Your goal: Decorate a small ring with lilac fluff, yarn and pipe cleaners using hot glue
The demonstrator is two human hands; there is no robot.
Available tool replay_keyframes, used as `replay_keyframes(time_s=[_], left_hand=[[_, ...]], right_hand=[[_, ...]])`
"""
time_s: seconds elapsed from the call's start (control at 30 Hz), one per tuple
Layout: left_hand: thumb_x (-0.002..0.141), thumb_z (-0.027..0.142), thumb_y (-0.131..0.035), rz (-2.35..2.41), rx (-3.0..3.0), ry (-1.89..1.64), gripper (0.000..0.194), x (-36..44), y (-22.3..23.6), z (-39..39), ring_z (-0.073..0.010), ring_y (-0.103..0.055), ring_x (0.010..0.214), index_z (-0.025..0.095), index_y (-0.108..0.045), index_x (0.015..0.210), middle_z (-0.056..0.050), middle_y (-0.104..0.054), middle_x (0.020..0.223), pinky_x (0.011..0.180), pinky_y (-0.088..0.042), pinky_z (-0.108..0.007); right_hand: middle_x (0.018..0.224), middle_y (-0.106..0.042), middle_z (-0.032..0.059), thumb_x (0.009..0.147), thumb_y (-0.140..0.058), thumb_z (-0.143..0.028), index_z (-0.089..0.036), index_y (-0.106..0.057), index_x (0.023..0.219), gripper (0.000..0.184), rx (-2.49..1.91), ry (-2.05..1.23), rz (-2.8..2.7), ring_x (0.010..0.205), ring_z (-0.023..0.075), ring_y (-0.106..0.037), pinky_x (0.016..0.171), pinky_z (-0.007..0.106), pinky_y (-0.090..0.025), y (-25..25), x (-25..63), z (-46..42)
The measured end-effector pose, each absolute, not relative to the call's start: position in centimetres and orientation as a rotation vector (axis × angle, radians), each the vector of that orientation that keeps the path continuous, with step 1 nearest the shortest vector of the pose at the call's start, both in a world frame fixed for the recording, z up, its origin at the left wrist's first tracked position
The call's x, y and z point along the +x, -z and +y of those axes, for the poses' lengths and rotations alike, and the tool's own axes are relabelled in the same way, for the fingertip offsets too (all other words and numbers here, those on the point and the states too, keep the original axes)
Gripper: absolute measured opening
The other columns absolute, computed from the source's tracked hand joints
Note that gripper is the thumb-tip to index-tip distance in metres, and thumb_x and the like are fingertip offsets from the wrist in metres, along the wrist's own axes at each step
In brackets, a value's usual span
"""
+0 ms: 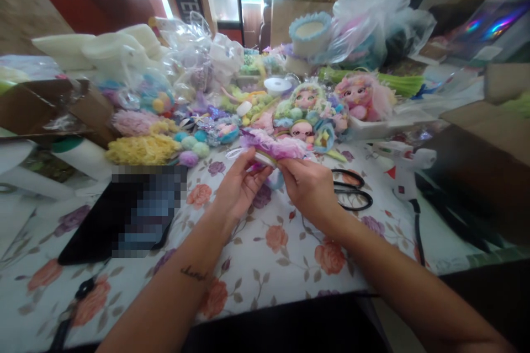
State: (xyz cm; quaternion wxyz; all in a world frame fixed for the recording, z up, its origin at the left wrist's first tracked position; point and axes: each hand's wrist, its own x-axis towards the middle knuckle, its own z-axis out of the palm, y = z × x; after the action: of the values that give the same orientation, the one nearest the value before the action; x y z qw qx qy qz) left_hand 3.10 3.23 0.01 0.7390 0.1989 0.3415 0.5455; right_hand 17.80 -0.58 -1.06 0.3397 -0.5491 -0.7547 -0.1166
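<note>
Left hand palm inward; right hand pinching

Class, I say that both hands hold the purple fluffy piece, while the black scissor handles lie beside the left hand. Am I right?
Not quite: the black scissor handles lie beside the right hand, as the head view shows. It and the left hand do hold the purple fluffy piece.

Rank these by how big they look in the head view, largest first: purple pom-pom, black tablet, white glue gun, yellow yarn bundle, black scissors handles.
1. Black tablet
2. Yellow yarn bundle and white glue gun: too alike to rank
3. Black scissors handles, visible part only
4. Purple pom-pom
</note>
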Motion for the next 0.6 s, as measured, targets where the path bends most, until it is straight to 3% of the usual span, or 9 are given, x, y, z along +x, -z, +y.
replay_keyframes(time_s=[0.2,0.5,0.6], left_hand=[[0.083,0.019,-0.067,0.707,0.386,-1.173,0.008,3.2,-0.1,3.0,-0.013,-0.068,0.072,0.013,-0.064,0.086,-0.006,-0.068,0.084,0.075,-0.062,-0.023],[0.074,0.01,-0.067,0.672,0.488,-1.144,0.01,3.2,0.5,2.9,-0.0109,-0.067,0.076,0.015,-0.065,0.083,-0.003,-0.07,0.083,0.084,-0.06,-0.025],[0.074,0.011,-0.062,0.635,0.478,-1.149,0.012,3.1,0.5,2.9,-0.0137,-0.068,0.08,0.015,-0.066,0.085,-0.005,-0.071,0.085,0.086,-0.061,-0.028]], right_hand=[[0.073,-0.074,0.0057,0.095,-0.049,-0.02,-0.02,-0.075,0.088,0.027,-1.433,0.224,-1.908,0.065,0.018,-0.063,0.06,0.028,-0.038,1.5,18.6,-0.1],[0.075,-0.073,0.006,0.095,-0.046,-0.018,-0.021,-0.075,0.09,0.029,-1.434,0.208,-1.949,0.067,0.018,-0.062,0.062,0.027,-0.04,1.9,19.0,0.0],[0.073,-0.072,0.0059,0.096,-0.046,-0.017,-0.02,-0.074,0.087,0.029,-1.39,0.237,-1.934,0.067,0.0178,-0.062,0.063,0.027,-0.04,2.1,19.4,-0.1]])
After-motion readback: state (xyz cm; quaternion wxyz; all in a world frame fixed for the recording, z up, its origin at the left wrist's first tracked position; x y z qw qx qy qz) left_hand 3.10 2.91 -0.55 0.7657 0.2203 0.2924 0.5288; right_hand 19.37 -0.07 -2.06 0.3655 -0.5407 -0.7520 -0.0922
